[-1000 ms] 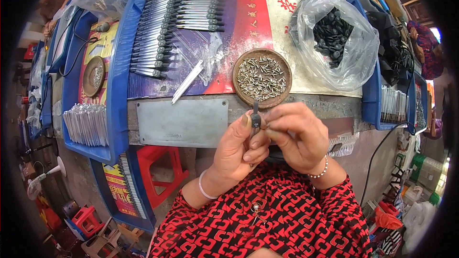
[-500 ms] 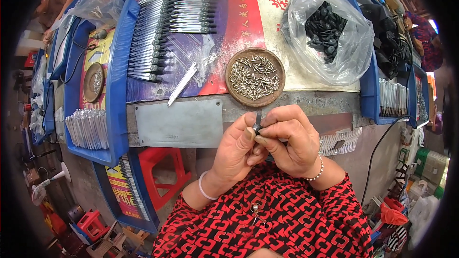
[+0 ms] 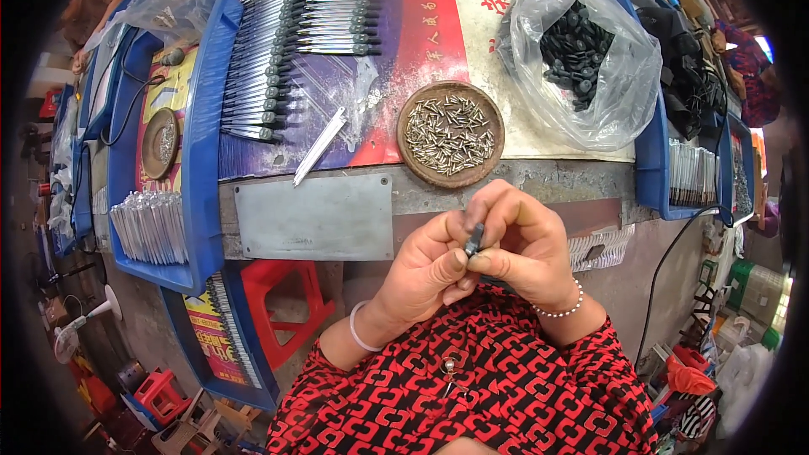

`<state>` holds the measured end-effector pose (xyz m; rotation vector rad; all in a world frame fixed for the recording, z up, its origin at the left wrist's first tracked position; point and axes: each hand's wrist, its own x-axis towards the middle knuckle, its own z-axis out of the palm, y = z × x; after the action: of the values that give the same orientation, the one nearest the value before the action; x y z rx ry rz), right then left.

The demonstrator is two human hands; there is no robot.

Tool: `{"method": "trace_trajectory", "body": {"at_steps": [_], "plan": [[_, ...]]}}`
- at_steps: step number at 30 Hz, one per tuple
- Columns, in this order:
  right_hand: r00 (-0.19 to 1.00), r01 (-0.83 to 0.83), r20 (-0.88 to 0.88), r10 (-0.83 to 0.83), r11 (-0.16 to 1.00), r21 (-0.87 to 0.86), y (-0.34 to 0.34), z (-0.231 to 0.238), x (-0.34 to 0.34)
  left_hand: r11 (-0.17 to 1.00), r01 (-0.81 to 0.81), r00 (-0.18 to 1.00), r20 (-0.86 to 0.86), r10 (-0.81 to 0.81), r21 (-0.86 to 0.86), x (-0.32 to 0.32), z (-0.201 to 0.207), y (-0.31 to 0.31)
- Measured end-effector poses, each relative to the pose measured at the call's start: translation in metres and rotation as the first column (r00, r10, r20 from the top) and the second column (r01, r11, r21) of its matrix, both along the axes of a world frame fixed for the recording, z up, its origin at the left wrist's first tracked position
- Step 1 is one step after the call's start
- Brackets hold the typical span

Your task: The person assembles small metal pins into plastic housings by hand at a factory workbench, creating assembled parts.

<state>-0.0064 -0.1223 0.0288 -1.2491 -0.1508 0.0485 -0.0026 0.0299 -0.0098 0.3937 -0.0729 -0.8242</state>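
Observation:
Both my hands meet just in front of the table edge. The thumb and fingers of my left hand (image 3: 425, 270) pinch a small black plastic piece (image 3: 474, 240) from the left. My right hand (image 3: 529, 240) grips the same piece from the right, fingers curled over its top and thumb beneath. My fingers cover much of it, so its full shape is hidden. Just beyond them sits a round wooden bowl (image 3: 407, 163) of small silvery pins (image 3: 451, 135). An open plastic bag (image 3: 628, 105) at the right holds many black pieces (image 3: 575, 55).
Rows of slim silver rods with black ends (image 3: 268, 76) lie at the back left. Two loose pale strips (image 3: 320, 147) lie nearer. Blue trays (image 3: 211, 118) flank the work area. A metal plate (image 3: 316, 217) covers the front edge, with a red stool (image 3: 282, 312) below.
The black piece has tilted and moved slightly right and toward me. My right hand has turned, its fingers rising over the piece. My left hand has shifted a little rightward.

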Motion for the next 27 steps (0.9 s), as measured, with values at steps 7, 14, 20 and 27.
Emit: {"method": "trace_trajectory", "body": {"at_steps": [7, 14, 20, 27], "plan": [[0.972, -0.221, -0.089, 0.218, 0.975, -0.027, -0.01, -0.001, 0.004, 0.996, 0.024, 1.0, 0.009, -0.024, 0.089, -0.002, 0.007, 0.002], [0.985, -0.171, -0.007, 0.174, 0.958, -0.232, -0.006, -0.001, 0.009, 0.999, 0.02, 0.997, -0.07, -0.016, 0.05, -0.003, 0.009, 0.002], [0.974, 0.198, 0.224, -0.018, 0.544, -0.815, -0.021, 0.007, 0.05, 0.999, 0.037, 0.987, -0.159, -0.039, -0.014, 0.0, 0.009, 0.009], [0.953, 0.169, 0.167, 0.253, 0.015, -0.986, -0.015, -0.002, 0.078, 1.0, 0.019, 0.983, -0.182, -0.021, -0.014, 0.005, 0.005, 0.016]]}}
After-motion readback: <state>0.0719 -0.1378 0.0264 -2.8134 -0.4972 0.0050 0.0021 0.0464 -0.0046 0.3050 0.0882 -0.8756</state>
